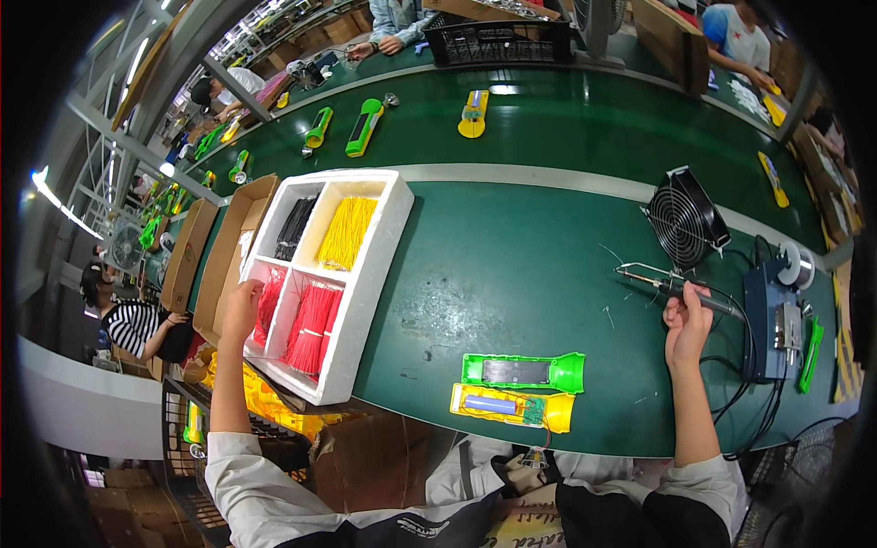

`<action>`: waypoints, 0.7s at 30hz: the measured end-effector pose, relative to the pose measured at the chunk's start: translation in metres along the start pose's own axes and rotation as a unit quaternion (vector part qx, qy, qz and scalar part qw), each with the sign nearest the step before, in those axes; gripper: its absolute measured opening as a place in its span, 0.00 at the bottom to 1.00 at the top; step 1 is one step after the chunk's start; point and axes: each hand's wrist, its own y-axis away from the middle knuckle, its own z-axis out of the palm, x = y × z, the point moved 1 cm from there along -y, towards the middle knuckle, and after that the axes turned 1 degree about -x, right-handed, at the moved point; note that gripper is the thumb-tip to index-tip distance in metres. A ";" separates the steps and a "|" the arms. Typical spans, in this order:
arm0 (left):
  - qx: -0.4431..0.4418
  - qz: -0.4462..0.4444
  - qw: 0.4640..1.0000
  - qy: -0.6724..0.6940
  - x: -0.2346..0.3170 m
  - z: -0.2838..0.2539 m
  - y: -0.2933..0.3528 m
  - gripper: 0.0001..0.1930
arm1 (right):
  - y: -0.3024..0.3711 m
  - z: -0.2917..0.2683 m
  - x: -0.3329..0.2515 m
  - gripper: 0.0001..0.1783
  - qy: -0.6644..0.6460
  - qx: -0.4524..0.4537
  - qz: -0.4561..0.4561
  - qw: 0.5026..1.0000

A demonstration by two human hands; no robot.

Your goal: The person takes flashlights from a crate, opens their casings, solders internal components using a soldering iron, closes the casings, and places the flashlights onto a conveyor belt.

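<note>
At the left edge of a white foam box (367, 283), my left hand (243, 309) has its fingertips together beside the red wires (313, 329); whether it pinches one I cannot make out. Black wires (296, 226) and yellow wires (347, 233) fill the box's far compartments. My right hand (689, 321) grips a soldering iron (674, 287), its tip pointing left above the bench. Near the front edge lie a green flashlight housing half (562, 373) and a yellow half (554, 413), which holds a blue cylindrical battery (491, 404) and a small circuit board.
A black fan (687, 221) stands at the right, near a blue soldering station (767, 320) with a solder spool (797, 265). Cables hang by my right forearm. Beyond the bench (475, 274), a green conveyor (594, 119) carries flashlight parts. Co-workers sit across it and at left.
</note>
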 end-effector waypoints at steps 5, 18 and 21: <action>-0.018 -0.007 1.000 -0.001 -0.002 0.004 0.004 0.06 | 0.001 0.001 0.000 0.07 -0.007 -0.002 -0.001 1.000; 0.013 -0.035 0.997 -0.062 -0.001 0.003 0.006 0.06 | 0.000 0.001 0.001 0.08 0.002 -0.007 -0.005 1.000; 0.026 -0.031 0.998 -0.053 0.001 -0.003 0.005 0.05 | 0.000 0.001 0.000 0.08 0.004 -0.006 -0.006 1.000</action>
